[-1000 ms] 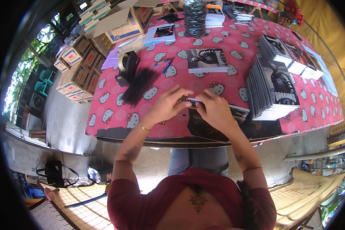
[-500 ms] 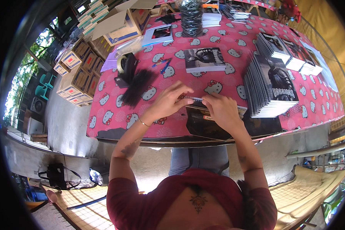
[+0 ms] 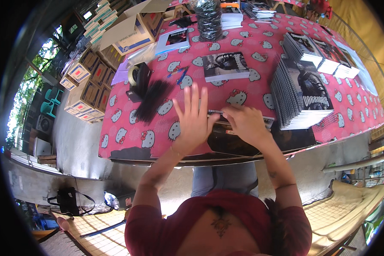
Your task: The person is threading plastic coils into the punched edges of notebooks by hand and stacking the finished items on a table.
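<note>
A notebook [image 3: 268,123] with a pale top edge is held at the near side of the table, mostly hidden behind my right hand [image 3: 248,124]. The fingers of that hand are bent and pinch the notebook's upper edge. My left hand [image 3: 193,117] is open, fingers spread and pointing away from me, its thumb beside the notebook's left end. A dark panel [image 3: 230,143] shows below the notebook. Left of my left hand lies a pile of thin black binding coils [image 3: 154,100]. To the right stands a tall stack of spiral notebooks [image 3: 301,96] with grey covers.
The table has a pink patterned cloth [image 3: 123,138]. Another notebook [image 3: 226,66] lies ahead, near blue pens [image 3: 183,77] and a tape dispenser [image 3: 138,79]. More notebook stacks [image 3: 307,47], a bundle of black coils [image 3: 209,21] and an open carton [image 3: 136,32] sit farther off.
My left hand has come off the notebook's edge and opened, its fingers now spread upward. The right hand keeps its pinch in nearly the same place.
</note>
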Motion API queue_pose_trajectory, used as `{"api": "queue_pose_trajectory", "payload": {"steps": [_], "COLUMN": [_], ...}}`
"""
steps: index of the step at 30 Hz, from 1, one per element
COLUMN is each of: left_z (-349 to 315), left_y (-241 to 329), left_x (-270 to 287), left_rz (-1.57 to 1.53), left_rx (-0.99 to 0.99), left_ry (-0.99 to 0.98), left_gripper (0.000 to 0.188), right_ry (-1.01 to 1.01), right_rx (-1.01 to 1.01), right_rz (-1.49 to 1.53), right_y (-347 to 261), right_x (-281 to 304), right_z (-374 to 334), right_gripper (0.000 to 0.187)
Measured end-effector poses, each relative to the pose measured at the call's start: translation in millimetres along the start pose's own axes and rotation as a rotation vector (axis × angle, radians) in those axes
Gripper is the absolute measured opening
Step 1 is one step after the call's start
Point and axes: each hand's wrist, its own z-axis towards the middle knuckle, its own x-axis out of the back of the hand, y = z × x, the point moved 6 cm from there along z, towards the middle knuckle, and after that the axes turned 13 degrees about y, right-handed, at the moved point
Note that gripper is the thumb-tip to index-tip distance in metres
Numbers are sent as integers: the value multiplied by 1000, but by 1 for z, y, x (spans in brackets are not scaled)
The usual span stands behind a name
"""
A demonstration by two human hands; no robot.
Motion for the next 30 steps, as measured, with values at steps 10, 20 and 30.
{"api": "queue_pose_trajectory", "payload": {"steps": [10,20,30], "left_z": [5,-51,-57], "left_y": [13,44,49], "left_x": [-2,-6,-6], "left_rz": [-77,-250,-251], "left_rx": [-159,-302,-336], "left_ry": [-68,-289,-86], "left_gripper": [80,78,80], "right_ry": [73,56,261], "right_rx": [-25,-3,-128], "right_rz": [2,14,439], "right_y": [18,21,54], "right_x": [18,10,49], "right_z": [-17,-12,-42], "right_gripper": [22,25,68]}}
